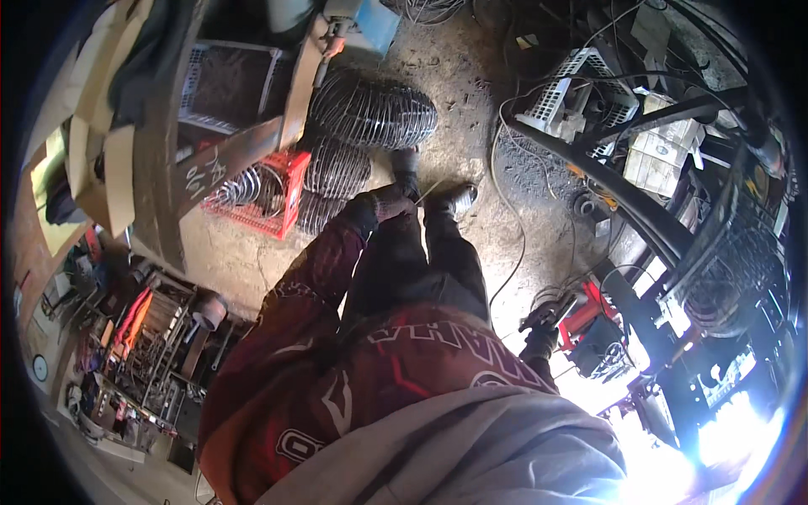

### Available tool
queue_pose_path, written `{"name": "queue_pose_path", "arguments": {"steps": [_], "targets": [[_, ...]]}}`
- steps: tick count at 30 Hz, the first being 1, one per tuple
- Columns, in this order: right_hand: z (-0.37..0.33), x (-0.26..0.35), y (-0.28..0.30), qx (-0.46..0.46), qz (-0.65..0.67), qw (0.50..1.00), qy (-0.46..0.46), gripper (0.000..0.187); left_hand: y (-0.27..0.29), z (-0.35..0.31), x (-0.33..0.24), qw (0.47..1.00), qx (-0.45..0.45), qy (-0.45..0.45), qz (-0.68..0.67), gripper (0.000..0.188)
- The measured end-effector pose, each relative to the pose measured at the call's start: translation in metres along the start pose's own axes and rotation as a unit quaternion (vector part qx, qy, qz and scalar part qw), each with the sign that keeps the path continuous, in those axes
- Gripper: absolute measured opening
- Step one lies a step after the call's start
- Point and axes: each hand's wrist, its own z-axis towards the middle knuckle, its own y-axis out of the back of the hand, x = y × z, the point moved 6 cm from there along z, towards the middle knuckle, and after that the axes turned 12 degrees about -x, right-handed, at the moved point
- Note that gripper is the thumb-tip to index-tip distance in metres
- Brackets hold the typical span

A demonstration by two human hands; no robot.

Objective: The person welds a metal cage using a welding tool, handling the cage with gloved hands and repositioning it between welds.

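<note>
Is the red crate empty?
Not empty: metal rings show inside the red crate. I cannot tell whether it's full.

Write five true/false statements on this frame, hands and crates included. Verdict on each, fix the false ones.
1. The left hand holds a thin rod. True.
2. The red crate stands to the right of the large wire coils. False: it stands to their left in the picture.
3. Smaller coiled metal lies in the red crate. True.
4. The right hand rests on the large wire coils. False: it is well apart from them, near a red metal object.
5. The strongest glare falls in the upper left of the picture. False: it is at the lower right.
</note>
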Motion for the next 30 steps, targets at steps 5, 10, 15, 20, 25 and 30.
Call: {"name": "queue_pose_path", "arguments": {"steps": [5,10,15,20,25,30], "targets": [[0.005,-0.025,0.056,-0.138,-0.172,0.957,0.189,0.021,-0.001,-0.071,-0.026,0.979,-0.035,-0.177,0.098,0.020],[0.005,-0.036,0.069,-0.216,-0.292,0.864,0.348,0.029,-0.005,-0.129,-0.065,0.977,0.020,-0.155,0.147,0.038],[0.008,-0.046,0.081,-0.173,-0.068,0.960,0.208,0.032,-0.036,-0.162,-0.060,0.996,0.021,-0.006,-0.092,0.036],[0.019,-0.059,0.093,-0.140,0.031,0.966,0.217,0.034,-0.092,-0.179,-0.087,0.995,-0.042,-0.086,-0.011,0.022],[0.028,-0.083,0.109,-0.095,0.127,0.961,0.226,0.037,-0.182,-0.220,-0.140,0.952,-0.102,-0.265,0.113,0.015],[0.030,-0.101,0.129,-0.070,0.187,0.951,0.237,0.040,-0.258,-0.227,-0.164,0.976,-0.018,-0.207,0.067,0.012]]}}
